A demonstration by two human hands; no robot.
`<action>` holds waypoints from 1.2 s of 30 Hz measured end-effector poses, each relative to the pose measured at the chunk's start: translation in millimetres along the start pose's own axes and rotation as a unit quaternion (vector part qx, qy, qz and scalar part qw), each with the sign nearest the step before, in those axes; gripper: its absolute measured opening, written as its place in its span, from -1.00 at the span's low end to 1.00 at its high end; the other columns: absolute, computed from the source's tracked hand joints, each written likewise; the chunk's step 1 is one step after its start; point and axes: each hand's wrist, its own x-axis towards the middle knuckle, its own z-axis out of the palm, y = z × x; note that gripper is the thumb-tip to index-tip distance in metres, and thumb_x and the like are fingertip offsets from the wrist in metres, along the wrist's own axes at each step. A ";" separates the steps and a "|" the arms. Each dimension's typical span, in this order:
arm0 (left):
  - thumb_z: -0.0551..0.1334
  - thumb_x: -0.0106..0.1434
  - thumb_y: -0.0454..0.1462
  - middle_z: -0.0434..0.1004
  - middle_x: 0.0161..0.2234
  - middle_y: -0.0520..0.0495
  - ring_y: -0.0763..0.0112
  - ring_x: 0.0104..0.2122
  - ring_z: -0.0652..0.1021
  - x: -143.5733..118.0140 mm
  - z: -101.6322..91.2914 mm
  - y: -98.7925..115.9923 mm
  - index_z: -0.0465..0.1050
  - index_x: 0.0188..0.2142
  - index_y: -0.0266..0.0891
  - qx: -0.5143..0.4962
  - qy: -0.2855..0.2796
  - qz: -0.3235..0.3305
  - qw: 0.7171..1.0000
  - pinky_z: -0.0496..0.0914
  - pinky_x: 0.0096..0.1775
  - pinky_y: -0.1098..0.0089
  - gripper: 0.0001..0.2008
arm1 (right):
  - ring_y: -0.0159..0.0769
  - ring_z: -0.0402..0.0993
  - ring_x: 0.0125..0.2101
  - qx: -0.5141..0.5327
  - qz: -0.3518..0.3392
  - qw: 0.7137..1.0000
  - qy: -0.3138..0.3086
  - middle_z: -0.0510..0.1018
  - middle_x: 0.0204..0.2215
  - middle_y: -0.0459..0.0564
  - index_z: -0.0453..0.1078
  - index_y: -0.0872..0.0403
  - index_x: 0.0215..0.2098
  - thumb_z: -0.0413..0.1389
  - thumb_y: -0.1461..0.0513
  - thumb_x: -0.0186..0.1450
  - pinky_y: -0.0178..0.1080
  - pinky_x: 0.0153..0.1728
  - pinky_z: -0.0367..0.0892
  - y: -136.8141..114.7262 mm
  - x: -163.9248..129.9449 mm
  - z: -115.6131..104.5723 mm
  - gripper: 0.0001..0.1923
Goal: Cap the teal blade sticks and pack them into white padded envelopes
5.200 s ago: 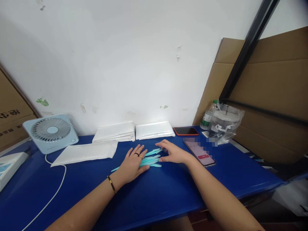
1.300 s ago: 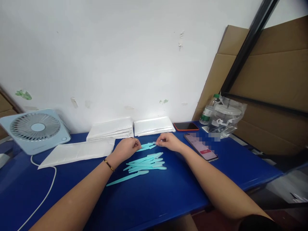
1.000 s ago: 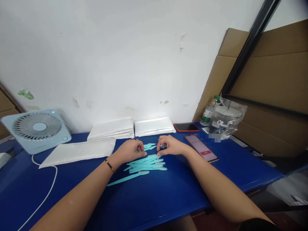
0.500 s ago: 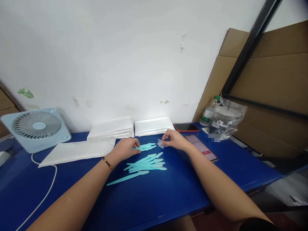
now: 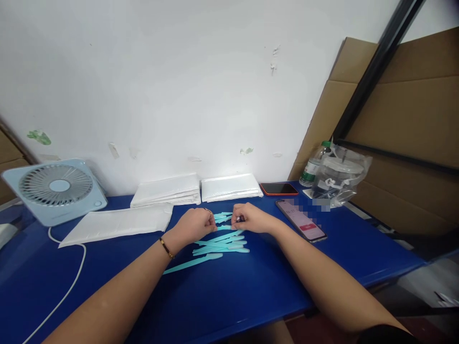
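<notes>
teal plastic sticks [image 5: 218, 243] mostly loose in a pile on blue counter [image 5: 251, 286]; left hand [image 5: 195, 223] and right hand [image 5: 249, 220] fingers pinch one stick between them, few sorted behind.

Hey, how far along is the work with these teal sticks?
Done: a few teal sticks lie apart behind the hands. In hand: left hand and right hand pinch one stick between them. Left: the loose pile and one stray stick nearer.
</notes>
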 end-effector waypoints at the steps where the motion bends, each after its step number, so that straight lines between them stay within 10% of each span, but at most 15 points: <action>1: 0.14 0.11 -0.17 0.55 -0.44 0.00 0.40 -0.44 0.48 0.7 -1.4 -2.8 0.46 -0.49 -0.18 0.008 0.014 -0.004 1.000 0.21 -0.44 0.43 -0.82 | -0.43 0.32 -0.46 -0.007 0.011 1.000 0.018 0.41 -0.41 -0.08 0.49 0.09 -0.43 0.20 0.19 0.14 -0.38 -0.43 0.16 4.3 -0.9 -2.1 -0.89; 6: 0.18 0.08 -0.12 0.53 -0.38 -0.02 0.36 -0.40 0.48 2.7 -4.7 -11.9 0.47 -0.37 -0.17 0.012 0.048 -0.068 0.996 0.22 -0.43 0.43 -0.79 | -0.37 0.33 -0.42 -0.046 0.061 0.994 0.080 0.45 -0.42 -0.05 0.49 0.09 -0.44 0.22 0.17 0.10 -0.33 -0.38 0.15 16.4 -7.0 -15.4 -0.87; 15: 0.19 0.05 0.00 0.51 -0.44 0.01 0.40 -0.47 0.45 -3.9 -0.1 8.5 0.50 -0.44 -0.16 -0.017 -0.033 0.014 0.999 0.17 -0.49 0.43 -0.70 | -0.34 0.36 -0.38 -0.039 -0.002 0.997 -0.065 0.44 -0.42 -0.10 0.48 0.05 -0.47 0.27 0.10 0.04 -0.20 -0.15 0.09 -0.3 -7.9 -10.3 -0.80; 28: 0.23 0.05 -0.07 0.50 -0.38 -0.01 0.36 -0.40 0.46 -1.3 -8.2 -11.0 0.48 -0.33 -0.15 0.030 0.040 -0.027 0.998 0.19 -0.43 0.43 -0.74 | -0.37 0.32 -0.43 -0.046 0.091 0.990 0.094 0.45 -0.45 -0.06 0.47 0.10 -0.48 0.24 0.20 0.04 -0.35 -0.41 0.17 24.3 -7.1 -16.7 -0.88; 36: 0.26 -0.02 0.01 0.48 -0.42 0.02 0.42 -0.46 0.44 -11.2 -7.2 8.6 0.51 -0.45 -0.14 -0.052 -0.115 0.052 0.991 0.18 -0.53 0.45 -0.71 | -0.40 0.35 -0.45 0.046 0.048 0.997 0.036 0.44 -0.42 -0.05 0.48 0.12 -0.43 0.19 0.17 0.11 -0.37 -0.44 0.21 8.7 -9.3 -14.1 -0.84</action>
